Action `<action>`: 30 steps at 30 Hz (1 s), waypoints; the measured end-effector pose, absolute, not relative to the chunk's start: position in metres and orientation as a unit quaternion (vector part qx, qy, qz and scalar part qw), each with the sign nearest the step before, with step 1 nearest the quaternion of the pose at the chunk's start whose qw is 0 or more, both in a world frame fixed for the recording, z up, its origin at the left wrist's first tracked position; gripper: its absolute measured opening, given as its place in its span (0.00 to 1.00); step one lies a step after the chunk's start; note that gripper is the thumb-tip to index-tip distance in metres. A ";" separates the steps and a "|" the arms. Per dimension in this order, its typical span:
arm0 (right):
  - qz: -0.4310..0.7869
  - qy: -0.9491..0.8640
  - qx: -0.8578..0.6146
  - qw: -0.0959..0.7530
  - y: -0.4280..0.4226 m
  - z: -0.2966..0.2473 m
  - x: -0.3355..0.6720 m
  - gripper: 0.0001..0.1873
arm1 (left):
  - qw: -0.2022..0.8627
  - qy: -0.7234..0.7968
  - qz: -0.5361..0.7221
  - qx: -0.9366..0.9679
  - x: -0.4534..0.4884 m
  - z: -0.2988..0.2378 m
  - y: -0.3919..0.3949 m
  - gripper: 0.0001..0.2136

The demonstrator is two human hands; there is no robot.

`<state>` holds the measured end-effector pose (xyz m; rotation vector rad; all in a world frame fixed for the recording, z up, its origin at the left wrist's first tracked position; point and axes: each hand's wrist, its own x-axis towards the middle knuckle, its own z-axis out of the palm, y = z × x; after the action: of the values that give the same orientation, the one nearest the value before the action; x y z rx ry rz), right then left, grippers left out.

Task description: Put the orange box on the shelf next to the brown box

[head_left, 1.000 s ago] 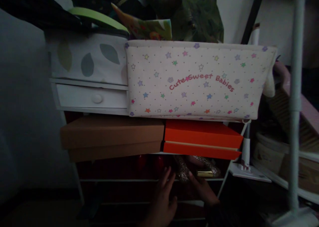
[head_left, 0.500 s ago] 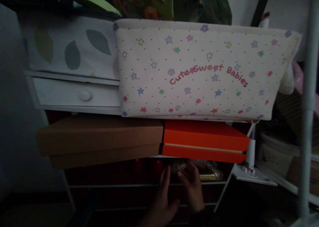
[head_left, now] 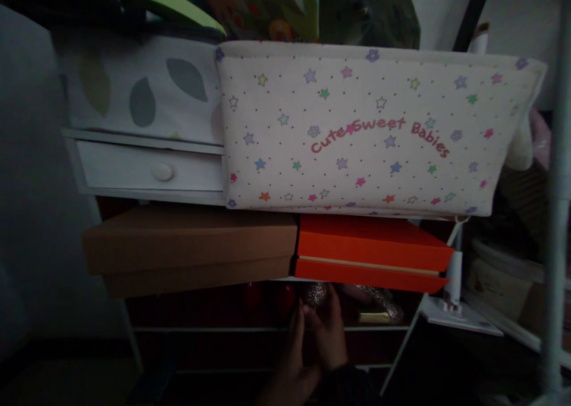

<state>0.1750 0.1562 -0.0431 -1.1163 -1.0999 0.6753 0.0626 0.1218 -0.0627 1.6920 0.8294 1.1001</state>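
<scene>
At the left of the frame a leaf-print fabric box (head_left: 143, 91) sits on a small white drawer (head_left: 151, 171) with a round knob, and under these lies a flat brown box (head_left: 190, 248). To their right, filling the middle and upper right, is the cream star-print basket (head_left: 379, 126) lettered "Cute Sweet Babies", resting on an orange box (head_left: 372, 251). Below both boxes is a dark shelf (head_left: 214, 330) opening, and both hands are there, in the lower centre of the frame.

The left hand (head_left: 294, 358) reaches up from the bottom edge, fingers extended and loosely together, its tips at the shelf's front edge; it appears to grip nothing, though the dimness makes this hard to confirm. Just right of it and touching or nearly touching it, the right hand (head_left: 328, 331) is raised higher, fingers curled toward a glittery object (head_left: 316, 293) that sits just under the orange box's left end. I cannot tell whether the fingers have closed on it or merely touch it.

The glittery object lies directly above and slightly left of the right hand's fingertips, so that hand is the nearer one. Further right on the same shelf, a second sparkly piece (head_left: 379, 296) and a gold-toned bar (head_left: 375, 317) run lengthwise left to right, well clear of both hands. At the far right stands a white rack post (head_left: 557, 216).
</scene>
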 end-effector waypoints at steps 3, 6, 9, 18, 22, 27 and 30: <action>0.375 -0.469 -0.444 0.665 0.157 -0.044 0.175 0.43 | 0.470 0.335 0.442 0.687 0.060 -0.063 0.120 0.40; 0.407 -0.455 -0.413 0.676 0.158 -0.044 0.177 0.43 | 0.454 0.331 0.432 0.706 0.059 -0.063 0.119 0.42; 0.425 -0.450 -0.389 0.683 0.158 -0.045 0.179 0.42 | 0.443 0.325 0.419 0.723 0.058 -0.064 0.118 0.42; 0.446 -0.438 -0.357 0.694 0.158 -0.051 0.177 0.41 | 0.411 0.351 0.434 0.721 0.062 -0.069 0.113 0.42; 0.455 -0.447 -0.345 0.689 0.157 -0.050 0.176 0.41 | 0.410 0.366 0.439 0.711 0.064 -0.072 0.114 0.42; 0.454 -0.458 -0.351 0.679 0.159 -0.054 0.174 0.40 | 0.394 0.373 0.421 0.727 0.063 -0.078 0.117 0.40; 0.433 -0.470 -0.370 0.675 0.159 -0.056 0.173 0.41 | 0.380 0.379 0.429 0.726 0.064 -0.086 0.119 0.41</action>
<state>0.1731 0.1588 -0.0563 -0.8317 -1.0568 0.9739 0.0642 0.1188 -0.0859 1.8554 0.9692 1.0960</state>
